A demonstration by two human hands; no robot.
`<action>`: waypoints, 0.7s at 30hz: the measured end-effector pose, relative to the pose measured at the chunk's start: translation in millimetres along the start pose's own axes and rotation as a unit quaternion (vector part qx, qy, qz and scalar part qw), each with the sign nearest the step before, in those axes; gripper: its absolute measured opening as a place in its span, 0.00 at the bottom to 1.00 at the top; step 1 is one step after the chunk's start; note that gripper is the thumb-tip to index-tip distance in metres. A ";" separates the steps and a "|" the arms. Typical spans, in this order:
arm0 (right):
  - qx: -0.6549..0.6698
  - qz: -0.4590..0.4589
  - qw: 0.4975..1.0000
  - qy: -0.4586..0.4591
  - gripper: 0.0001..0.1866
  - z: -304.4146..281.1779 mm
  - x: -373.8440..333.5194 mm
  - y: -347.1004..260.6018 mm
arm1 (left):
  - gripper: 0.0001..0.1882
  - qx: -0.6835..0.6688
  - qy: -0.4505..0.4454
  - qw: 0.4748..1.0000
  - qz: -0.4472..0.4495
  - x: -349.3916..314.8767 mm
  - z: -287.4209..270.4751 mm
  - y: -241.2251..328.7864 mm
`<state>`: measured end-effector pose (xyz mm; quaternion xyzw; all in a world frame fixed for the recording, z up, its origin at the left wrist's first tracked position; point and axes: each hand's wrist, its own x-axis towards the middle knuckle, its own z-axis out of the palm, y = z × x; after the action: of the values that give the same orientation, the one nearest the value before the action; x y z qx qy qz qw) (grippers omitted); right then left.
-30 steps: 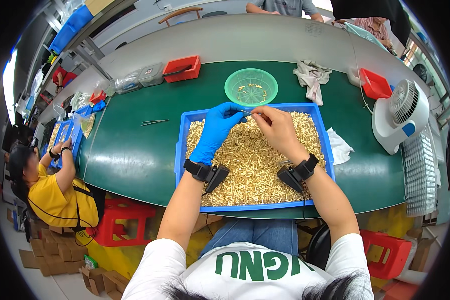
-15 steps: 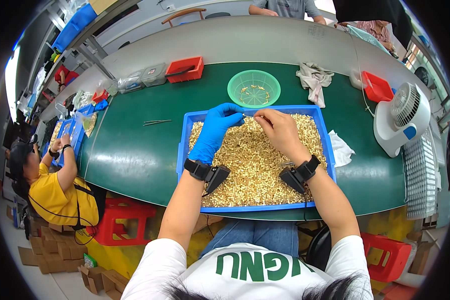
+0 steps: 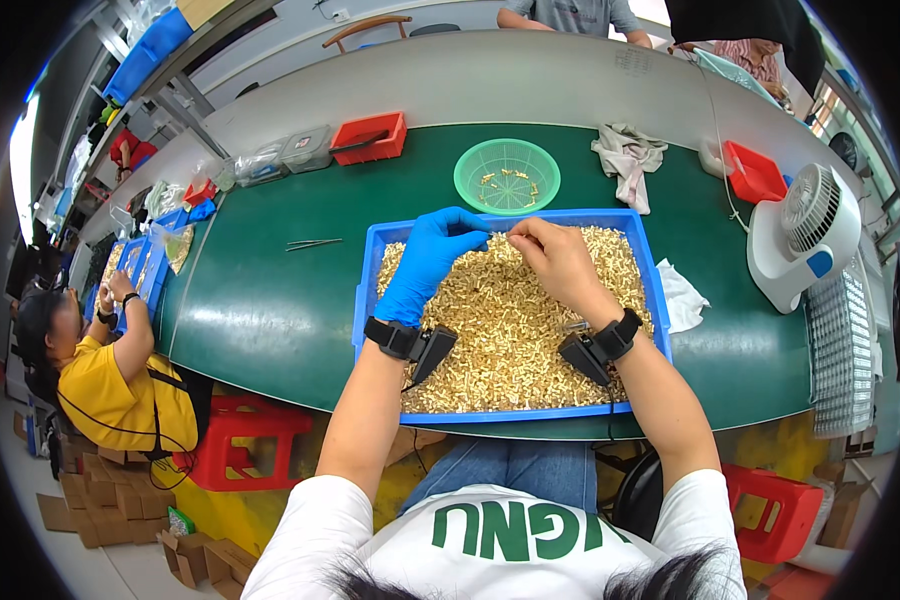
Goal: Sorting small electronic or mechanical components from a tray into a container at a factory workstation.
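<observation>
A blue tray [image 3: 361, 320] full of small, short, gold-coloured metal pieces [image 3: 510, 350] lies in front of me on the table. Over its far part, my left hand [image 3: 435, 258] wears a blue glove, thumb and fingers pinched together. Just to its right, my bare right hand [image 3: 560, 262] is closed in a pinch too, fingertips pointing at the glove with a small gap between. Whatever either pinch holds is too small to make out. Right behind the tray stands a round green mesh basket [image 3: 490, 153] with several gold pieces on its bottom.
Tweezers [image 3: 313, 244] lie left of the tray on the green table [image 3: 260, 300]. Farther back are a red bin [image 3: 370, 138] and a crumpled cloth [image 3: 630, 160]. A white fan [image 3: 805, 235] stands at right. A person in yellow [image 3: 120, 390] works at far left.
My hands stay almost in place, the left fingertips shifting very slightly. The person in yellow has moved their hands a little.
</observation>
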<state>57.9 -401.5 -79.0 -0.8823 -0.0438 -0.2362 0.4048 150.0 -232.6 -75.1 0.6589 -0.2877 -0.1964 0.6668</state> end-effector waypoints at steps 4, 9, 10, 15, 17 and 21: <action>0.039 0.069 0.995 -0.057 0.07 -2.2 1.5 -2.2 | 0.07 0.057 -0.025 0.998 0.015 0.2 -3.9 -0.9; 0.130 0.138 0.977 -0.098 0.08 1.3 -0.2 -7.1 | 0.09 0.052 -0.048 0.997 0.006 -1.2 7.5 -4.1; 0.130 0.138 0.977 -0.099 0.08 2.1 -0.7 -7.9 | 0.09 0.051 -0.048 0.998 0.006 -1.3 10.8 -4.3; 0.292 0.184 0.937 -0.056 0.08 5.3 0.0 -8.3 | 0.10 -0.111 0.005 0.994 0.013 1.1 15.4 -2.4; 0.314 0.175 0.932 -0.054 0.08 6.7 -0.7 -9.7 | 0.10 -0.087 -0.018 0.996 -0.014 0.0 11.2 -6.5; 0.285 0.163 0.942 -0.061 0.07 6.2 -1.1 -14.0 | 0.10 -0.130 -0.020 0.991 0.004 0.8 9.8 -11.7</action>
<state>55.5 -387.4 -73.2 -0.7375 0.0107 -0.0898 0.6693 145.7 -241.3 -87.0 0.5613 -0.2754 -0.2424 0.7419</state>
